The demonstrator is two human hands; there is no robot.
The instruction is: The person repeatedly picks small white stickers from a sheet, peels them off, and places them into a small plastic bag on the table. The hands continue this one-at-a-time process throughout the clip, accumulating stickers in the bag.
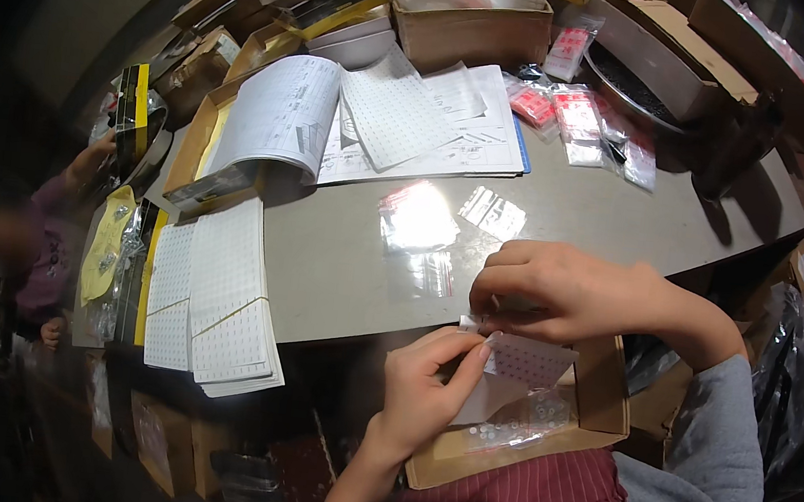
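Over my lap, my left hand (428,376) pinches a white sheet printed with rows of small marks (537,361), which looks like a label sheet. My right hand (564,293) is bent above it, fingers closed close to the left thumb. What its fingertips hold is hidden. Beneath the hands, a shallow cardboard box (607,400) rests on my lap. A clear plastic bag (542,415) in it has several small white round pieces at one end. On the table beyond my hands lie small clear zip bags (434,274) and a bag with black print (494,213).
Banded stacks of printed sheets (226,291) lie at the table's left edge. Farther back are an open booklet (275,110), loose sheets (406,119), red-and-white packets (578,118) and a cardboard box (469,35). Another person's arm (88,159) reaches in at far left.
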